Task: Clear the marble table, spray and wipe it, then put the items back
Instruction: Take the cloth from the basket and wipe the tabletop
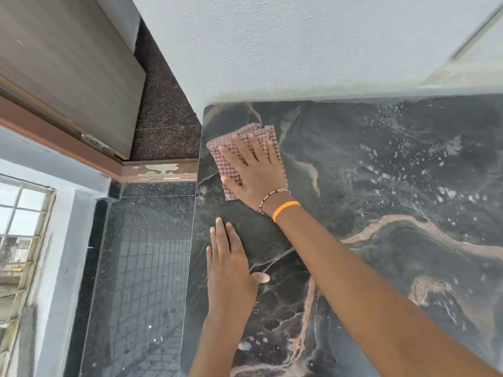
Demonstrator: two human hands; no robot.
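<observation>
Marble table (381, 186) wet; right hand (255, 172) flat on cloth (231, 148); left hand (231, 265) flat, released

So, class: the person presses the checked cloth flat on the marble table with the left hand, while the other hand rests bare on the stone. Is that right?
One thing is wrong: the head view shows the right hand, with the orange wristband, pressing the checked cloth on the marble table. The left hand rests bare on the stone.
</observation>
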